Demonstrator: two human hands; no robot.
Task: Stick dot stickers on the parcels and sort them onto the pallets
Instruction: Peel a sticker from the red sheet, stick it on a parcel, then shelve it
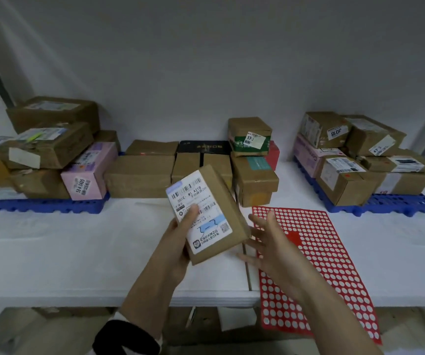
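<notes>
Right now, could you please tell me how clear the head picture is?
Head view: dim, flat light, faint shadows; the right hand is motion-blurred; the brown cardboard parcel in the left hand shows partly legible label print; wide-angle bending at the frame edges.

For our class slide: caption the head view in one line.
Left hand holds a labelled parcel, open right hand above the sticker sheet.
</notes>
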